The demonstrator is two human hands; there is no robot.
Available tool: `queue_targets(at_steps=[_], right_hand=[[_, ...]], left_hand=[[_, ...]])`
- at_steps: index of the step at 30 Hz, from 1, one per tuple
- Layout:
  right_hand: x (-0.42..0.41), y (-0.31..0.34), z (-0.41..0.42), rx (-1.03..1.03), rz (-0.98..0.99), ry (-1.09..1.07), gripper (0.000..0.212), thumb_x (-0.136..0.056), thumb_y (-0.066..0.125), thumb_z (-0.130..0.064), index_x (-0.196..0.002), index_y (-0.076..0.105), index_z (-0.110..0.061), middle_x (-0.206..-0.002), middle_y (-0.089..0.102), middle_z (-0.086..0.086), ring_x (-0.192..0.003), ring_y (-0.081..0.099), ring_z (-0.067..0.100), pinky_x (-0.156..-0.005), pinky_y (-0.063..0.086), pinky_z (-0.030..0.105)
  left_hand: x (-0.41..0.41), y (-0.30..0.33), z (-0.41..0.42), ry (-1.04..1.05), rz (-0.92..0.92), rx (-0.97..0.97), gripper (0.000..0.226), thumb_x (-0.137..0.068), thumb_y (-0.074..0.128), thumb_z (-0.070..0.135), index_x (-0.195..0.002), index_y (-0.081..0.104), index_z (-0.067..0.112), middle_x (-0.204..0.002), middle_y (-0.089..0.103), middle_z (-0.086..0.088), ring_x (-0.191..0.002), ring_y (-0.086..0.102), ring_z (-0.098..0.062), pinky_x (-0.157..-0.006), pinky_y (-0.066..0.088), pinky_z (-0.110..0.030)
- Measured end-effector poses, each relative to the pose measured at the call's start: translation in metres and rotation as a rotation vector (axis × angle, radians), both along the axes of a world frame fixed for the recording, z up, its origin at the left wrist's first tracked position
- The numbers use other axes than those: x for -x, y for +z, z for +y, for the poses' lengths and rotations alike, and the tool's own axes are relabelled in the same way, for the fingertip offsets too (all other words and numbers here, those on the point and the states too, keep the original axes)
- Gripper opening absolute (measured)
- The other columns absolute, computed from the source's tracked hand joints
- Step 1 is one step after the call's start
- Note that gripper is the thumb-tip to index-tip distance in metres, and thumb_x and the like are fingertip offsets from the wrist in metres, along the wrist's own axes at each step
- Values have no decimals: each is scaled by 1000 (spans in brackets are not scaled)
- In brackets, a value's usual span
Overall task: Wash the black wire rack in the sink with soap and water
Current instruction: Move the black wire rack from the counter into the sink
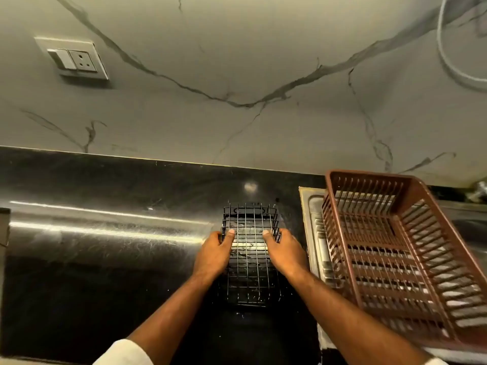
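Observation:
The black wire rack lies on the dark countertop, just left of the sink's steel drainboard. My left hand grips its left edge, thumb on top of the wires. On the opposite edge my right hand holds the rack the same way. The rack's grid is open, with the wet counter showing through it. The sink basin itself is mostly hidden behind a basket at the right.
A brown plastic dish basket sits tilted over the drainboard at the right. A marble wall with a switch and socket plate rises behind the counter. A white hose hangs at the top right.

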State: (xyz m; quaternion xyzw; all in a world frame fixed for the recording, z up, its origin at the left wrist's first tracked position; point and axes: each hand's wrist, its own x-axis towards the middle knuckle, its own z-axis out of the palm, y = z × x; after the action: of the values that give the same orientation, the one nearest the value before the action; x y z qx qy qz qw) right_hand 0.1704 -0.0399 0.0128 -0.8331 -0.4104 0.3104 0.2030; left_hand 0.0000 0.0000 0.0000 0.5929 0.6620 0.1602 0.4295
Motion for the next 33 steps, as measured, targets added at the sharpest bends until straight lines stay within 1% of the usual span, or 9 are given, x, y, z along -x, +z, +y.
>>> queue_targets(at_steps=[3,6,8,11,15,19,23,30,33], right_hand=[[-1,-6,2,13,0,-23,70,-96,43,-67,-151,37,-23,-152,47,3,-133,50,27,-104,43,41],[1,-6,1,20,26,-36,69,-97,42,-66,-151,37,-24,-151,47,2,-130,52,26,-103,43,42],[1,-6,1,14,42,-47,69,-97,41,-67,-151,37,-24,-151,46,3,-132,51,27,-104,42,44],[1,-12,4,-54,172,-97,66,-96,48,-63,-150,38,-27,-148,48,2,-120,59,24,-99,50,43],[0,-8,4,-161,343,-157,33,-98,59,-38,-130,54,-30,-108,66,-2,-82,68,17,-77,63,46],[-2,5,-3,-220,383,-170,19,-99,59,-23,-117,60,-28,-94,64,-6,-77,62,14,-73,62,54],[-13,20,-15,-287,420,-173,15,-97,61,-23,-109,61,-32,-92,64,-4,-81,65,19,-74,60,56],[-57,76,-40,-452,482,-90,21,-98,62,-19,-118,61,-23,-102,59,-6,-89,65,17,-66,63,35],[-89,103,-53,-514,496,-66,22,-98,62,-17,-120,62,-20,-102,60,-3,-79,65,14,-54,55,20]], left_hand=[[0,-8,3,26,-52,-9,55,-104,42,56,-142,50,16,-112,64,6,-92,63,-7,-88,52,-35],[0,-13,5,65,-121,-23,50,-103,47,54,-141,50,22,-121,66,2,-98,69,-15,-91,59,-42],[-2,-15,5,85,-199,-25,45,-105,48,47,-141,50,21,-127,64,-2,-90,72,-16,-76,64,-35],[-7,-12,5,115,-267,-30,36,-107,47,39,-136,52,18,-121,63,-4,-79,69,-14,-60,57,-23],[-12,-5,4,166,-321,-54,23,-107,49,33,-122,57,18,-110,65,-6,-77,61,-13,-69,55,-33],[-16,5,-1,178,-349,-90,17,-107,49,28,-117,58,19,-103,63,-1,-79,58,-14,-67,55,-31],[-22,24,-8,200,-384,-96,15,-106,51,28,-117,59,21,-102,61,-1,-75,56,-14,-50,46,-21],[-53,85,-29,208,-470,-181,8,-104,54,29,-108,60,25,-102,61,0,-62,55,-11,-45,44,-20],[-83,116,-43,207,-526,-203,6,-103,54,26,-104,60,25,-97,60,1,-53,52,-7,-42,41,-21]])
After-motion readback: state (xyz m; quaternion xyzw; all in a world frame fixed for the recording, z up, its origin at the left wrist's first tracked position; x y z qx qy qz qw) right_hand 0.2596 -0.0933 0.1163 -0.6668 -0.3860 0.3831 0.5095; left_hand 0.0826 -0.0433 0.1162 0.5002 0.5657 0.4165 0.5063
